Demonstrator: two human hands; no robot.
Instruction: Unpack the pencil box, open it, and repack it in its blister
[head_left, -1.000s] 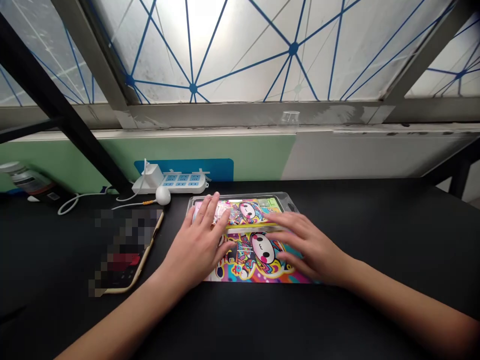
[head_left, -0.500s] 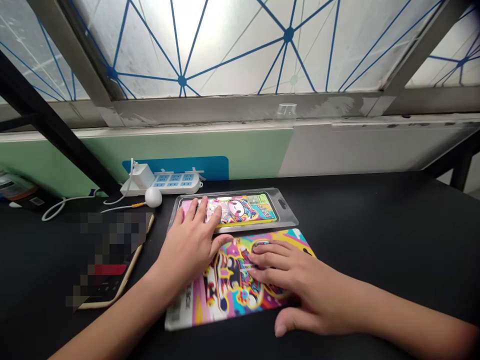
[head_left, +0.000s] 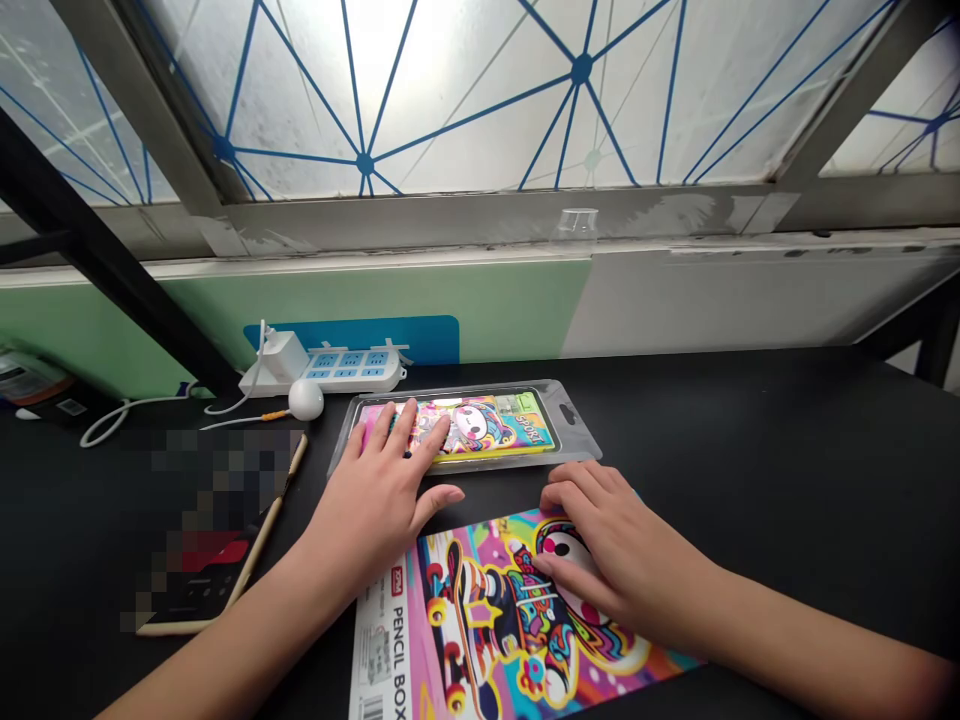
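Note:
My left hand (head_left: pixel 382 480) lies flat with fingers spread on a colourful cartoon pencil box (head_left: pixel 487 425), which sits in a clear plastic blister tray (head_left: pixel 574 425). The left thumb sticks out to the right over the black desk. Nearer to me lies a bright printed card (head_left: pixel 487 620) marked "PENCIL BOX", with a skateboard picture. My right hand (head_left: pixel 615 540) grips this card near its far right edge, fingers curled over the edge and thumb on the printed face. A gap of bare desk separates the card from the tray.
A phone (head_left: pixel 255 545), partly blurred out, lies left of my left forearm. A white power strip (head_left: pixel 352 370) with a plug and cable stands against the wall, with a round white object (head_left: pixel 306 400) before it. A bottle (head_left: pixel 34 380) is at far left.
My right hand has gone from lying flat on the card to gripping its far edge. The card has slid towards me and to the right, away from the tray. My left hand has hardly moved.

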